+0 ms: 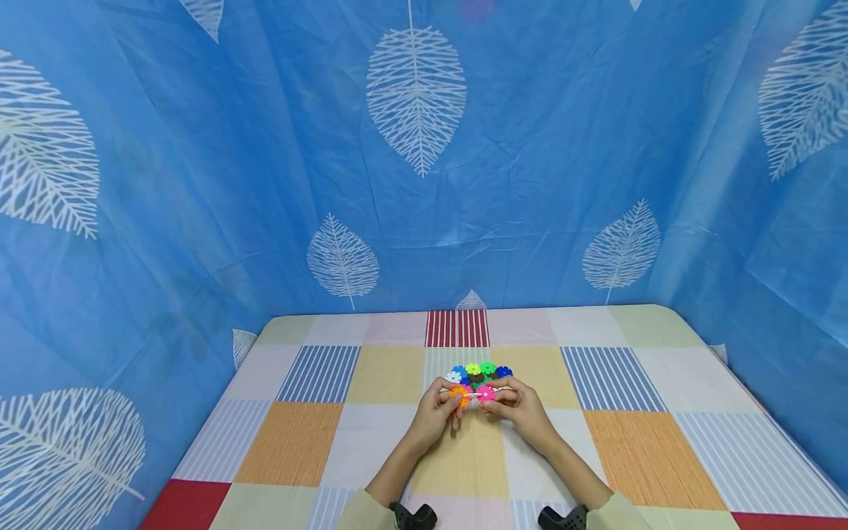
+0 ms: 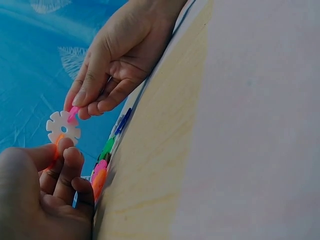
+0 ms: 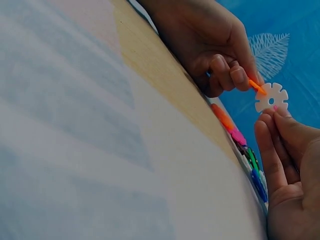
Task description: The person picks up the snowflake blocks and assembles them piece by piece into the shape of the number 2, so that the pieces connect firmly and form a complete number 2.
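Note:
Between both hands are three joined notched plastic discs, like flower-shaped building pieces. The white disc (image 2: 56,125) sits in the middle, with an orange disc (image 3: 257,86) slotted at one edge and a pink disc (image 1: 486,394) at another. My left hand (image 1: 432,416) pinches the orange disc between thumb and fingers. On the other side, my right hand (image 1: 528,417) pinches the pink one between thumb and forefinger. The joined discs are held just above the table. In the head view the white disc shows only as a thin edge.
Just beyond the hands, a small heap of loose discs lies on the table, among them a green disc (image 1: 487,367), a yellow disc (image 1: 472,369) and a dark blue disc (image 1: 504,372). A patchwork cloth (image 1: 298,445) covers the table. Blue leaf-patterned curtains (image 1: 523,184) surround it.

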Motion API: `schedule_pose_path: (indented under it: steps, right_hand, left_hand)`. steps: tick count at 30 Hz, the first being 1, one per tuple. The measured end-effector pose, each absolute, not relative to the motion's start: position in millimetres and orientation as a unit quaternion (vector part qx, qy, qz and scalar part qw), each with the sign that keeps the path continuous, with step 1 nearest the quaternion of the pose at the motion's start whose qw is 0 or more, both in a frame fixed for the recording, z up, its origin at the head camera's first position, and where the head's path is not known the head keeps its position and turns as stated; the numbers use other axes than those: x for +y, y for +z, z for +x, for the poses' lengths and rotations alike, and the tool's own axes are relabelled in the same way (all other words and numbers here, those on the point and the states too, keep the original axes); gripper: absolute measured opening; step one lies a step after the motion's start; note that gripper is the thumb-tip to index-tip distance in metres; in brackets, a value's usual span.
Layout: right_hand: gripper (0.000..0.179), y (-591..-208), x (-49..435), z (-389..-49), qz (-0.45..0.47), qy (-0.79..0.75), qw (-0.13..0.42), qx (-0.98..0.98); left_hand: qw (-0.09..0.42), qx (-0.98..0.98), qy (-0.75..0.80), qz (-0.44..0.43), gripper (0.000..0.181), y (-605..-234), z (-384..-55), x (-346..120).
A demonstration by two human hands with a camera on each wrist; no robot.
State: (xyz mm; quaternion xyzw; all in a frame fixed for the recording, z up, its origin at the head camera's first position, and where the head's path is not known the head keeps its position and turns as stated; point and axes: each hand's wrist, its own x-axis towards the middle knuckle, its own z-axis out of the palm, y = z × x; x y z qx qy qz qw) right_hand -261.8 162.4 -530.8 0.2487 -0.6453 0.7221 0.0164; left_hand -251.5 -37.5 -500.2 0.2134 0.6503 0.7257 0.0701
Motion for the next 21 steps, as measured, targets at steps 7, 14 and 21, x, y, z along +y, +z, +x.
schedule_pose_path:
  steps: [7,14,21]
  right_hand:
    - [0.039,-532,162,-263,0.246,0.713,0.03,-0.656]
    - [0.038,-524,161,-259,0.235,0.702,0.032,-0.672]
    - [0.036,-505,157,-247,0.234,0.655,0.037,-0.718]
  left_hand:
    - [0.076,0.65,0.728,0.204,0.018,-498,-253,-38]
    - [0.087,0.666,0.712,0.204,0.035,-498,-255,-37]
    - [0.084,0.702,0.67,0.226,0.04,-498,-254,-38]
